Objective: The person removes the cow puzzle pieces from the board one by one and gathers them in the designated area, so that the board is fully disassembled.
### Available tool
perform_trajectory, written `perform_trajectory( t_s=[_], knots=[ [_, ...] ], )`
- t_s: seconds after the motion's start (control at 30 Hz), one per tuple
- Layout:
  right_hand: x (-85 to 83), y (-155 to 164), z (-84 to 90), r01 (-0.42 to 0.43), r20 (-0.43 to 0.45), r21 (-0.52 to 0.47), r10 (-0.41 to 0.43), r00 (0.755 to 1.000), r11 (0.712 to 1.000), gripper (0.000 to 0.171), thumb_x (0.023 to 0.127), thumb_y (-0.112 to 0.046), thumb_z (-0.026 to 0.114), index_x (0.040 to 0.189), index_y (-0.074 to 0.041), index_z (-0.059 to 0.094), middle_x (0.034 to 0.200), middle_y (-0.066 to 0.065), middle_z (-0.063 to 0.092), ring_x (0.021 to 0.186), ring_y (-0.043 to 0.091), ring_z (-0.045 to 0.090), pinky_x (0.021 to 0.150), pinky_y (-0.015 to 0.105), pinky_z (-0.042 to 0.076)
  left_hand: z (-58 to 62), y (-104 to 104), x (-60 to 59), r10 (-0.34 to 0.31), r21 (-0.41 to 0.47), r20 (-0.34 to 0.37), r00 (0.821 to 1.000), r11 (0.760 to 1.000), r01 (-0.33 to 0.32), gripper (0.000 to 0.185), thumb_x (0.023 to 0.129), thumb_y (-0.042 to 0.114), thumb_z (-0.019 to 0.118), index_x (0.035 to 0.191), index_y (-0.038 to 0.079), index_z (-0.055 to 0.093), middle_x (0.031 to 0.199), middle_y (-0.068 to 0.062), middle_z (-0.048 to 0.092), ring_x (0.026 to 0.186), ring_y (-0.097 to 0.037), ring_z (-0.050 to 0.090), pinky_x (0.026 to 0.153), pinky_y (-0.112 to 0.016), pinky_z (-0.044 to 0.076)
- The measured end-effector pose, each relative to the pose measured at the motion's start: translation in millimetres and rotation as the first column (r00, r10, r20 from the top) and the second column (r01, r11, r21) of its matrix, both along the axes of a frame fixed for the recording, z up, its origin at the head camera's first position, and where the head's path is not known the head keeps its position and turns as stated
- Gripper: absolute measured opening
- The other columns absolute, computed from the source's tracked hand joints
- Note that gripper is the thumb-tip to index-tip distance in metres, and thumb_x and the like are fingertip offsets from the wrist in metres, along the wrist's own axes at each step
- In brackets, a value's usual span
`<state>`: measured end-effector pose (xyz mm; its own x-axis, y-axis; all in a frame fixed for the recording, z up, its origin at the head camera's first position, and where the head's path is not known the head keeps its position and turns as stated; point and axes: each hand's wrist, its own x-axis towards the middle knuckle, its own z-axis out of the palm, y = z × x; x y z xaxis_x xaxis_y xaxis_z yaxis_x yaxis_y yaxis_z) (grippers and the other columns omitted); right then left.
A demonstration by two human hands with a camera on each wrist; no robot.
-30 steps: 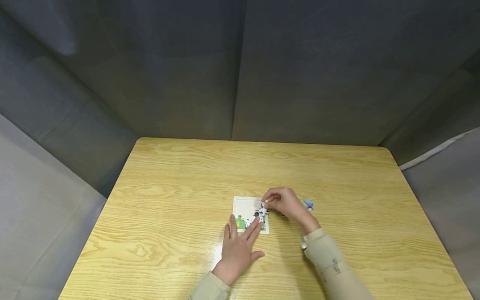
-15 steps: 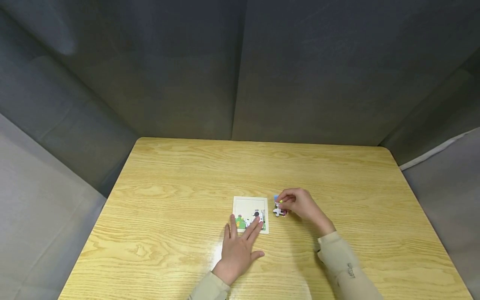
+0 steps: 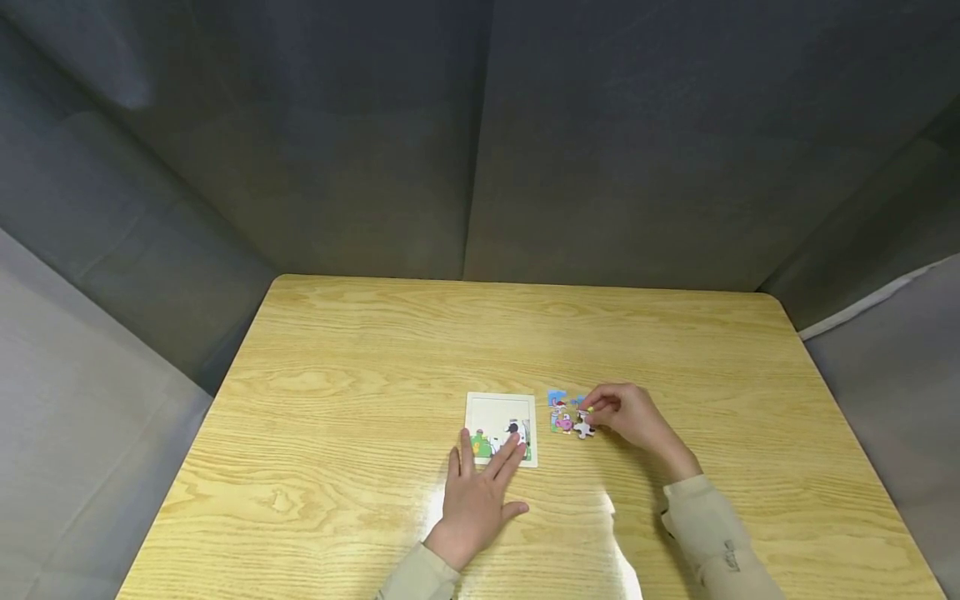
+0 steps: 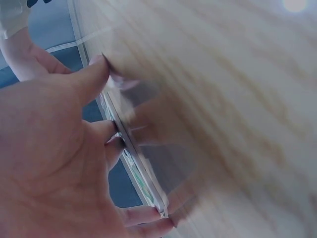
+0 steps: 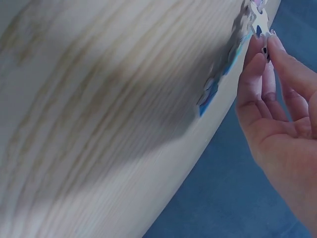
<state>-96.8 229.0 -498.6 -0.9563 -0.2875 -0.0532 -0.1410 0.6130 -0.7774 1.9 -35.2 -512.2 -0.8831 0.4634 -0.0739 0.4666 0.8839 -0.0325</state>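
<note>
In the head view, my left hand (image 3: 474,504) lies with spread, straight fingers on the lower edge of a small square puzzle tray (image 3: 489,407). Green and black-and-white pieces (image 3: 482,445) fill the tray's lower part; its upper part shows pale bare board. To the right, my right hand (image 3: 633,414) pinches a white puzzle piece (image 3: 584,427) with dark markings between thumb and fingertips. The right wrist view shows this piece (image 5: 259,21) held above the table. Several loose colourful puzzle pieces (image 3: 561,421) lie between the tray and the right hand.
A wood-grain table (image 3: 360,358) spreads around the tray, its far edge against a dark curtain (image 3: 360,167). In the right wrist view, a blue-edged piece (image 5: 210,94) lies on the tabletop near the hand.
My right hand has moved right, away from the tray, carrying the white puzzle piece past the other loose pieces, which now show. The left hand has stayed in place.
</note>
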Motion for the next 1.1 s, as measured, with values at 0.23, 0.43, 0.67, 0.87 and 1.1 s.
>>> perform_trajectory(
  t_s=[0.23,0.43,0.67,0.87,1.1],
  knots=[
    [2.4,6.4,-4.3,0.01,-0.013,0.032,-0.009,1.0,0.999,0.011,0.076,-0.002,0.072,0.085,-0.006,0.069,0.076,0.007,0.065,0.067,0.018,0.06,0.058,0.023,0.05,-1.1,0.6,-0.1,-0.001,-0.006,0.003,1.0,1.0,0.001,0.079,0.081,0.066,0.04,0.147,0.027,0.02,0.152,0.013,0.011,0.127,-0.054,0.02,0.101,-0.056,0.029],
    [2.7,5.9,-7.1,0.05,-0.034,0.081,-0.048,0.998,0.995,0.014,0.075,-0.005,0.074,0.087,-0.005,0.067,0.076,0.005,0.063,0.068,0.016,0.059,0.059,0.023,0.049,-0.2,0.6,0.4,0.004,-0.009,-0.008,1.0,1.0,-0.004,0.078,0.081,0.066,0.039,0.146,0.028,0.021,0.152,0.014,0.012,0.127,-0.053,0.021,0.101,-0.055,0.03],
    [3.4,1.6,-11.8,0.057,-0.063,0.095,-0.051,0.997,0.994,0.015,0.071,-0.004,0.076,0.084,-0.004,0.067,0.074,0.005,0.064,0.066,0.016,0.059,0.057,0.022,0.049,1.4,1.0,1.4,0.004,-0.012,-0.02,1.0,1.0,-0.004,0.078,0.08,0.066,0.039,0.146,0.028,0.023,0.151,0.014,0.014,0.127,-0.053,0.023,0.1,-0.055,0.032],
    [5.6,0.6,-12.7,0.058,-0.064,0.101,-0.052,0.997,0.993,0.016,0.071,-0.003,0.076,0.084,-0.003,0.067,0.074,0.004,0.063,0.066,0.015,0.057,0.056,0.022,0.049,-0.4,0.0,0.9,-0.001,0.001,-0.022,1.0,1.0,0.001,0.078,0.081,0.066,0.04,0.146,0.028,0.023,0.152,0.014,0.013,0.127,-0.053,0.022,0.1,-0.055,0.031],
    [4.2,-4.0,-9.3,0.058,-0.106,0.072,-0.051,0.993,0.996,0.015,0.071,-0.003,0.076,0.083,-0.003,0.067,0.074,0.004,0.063,0.065,0.015,0.058,0.056,0.021,0.049,-2.7,-0.4,-0.3,0.002,-0.005,-0.004,1.0,1.0,-0.002,0.079,0.081,0.066,0.04,0.147,0.027,0.02,0.152,0.014,0.01,0.128,-0.053,0.02,0.101,-0.056,0.029]
  ],
)
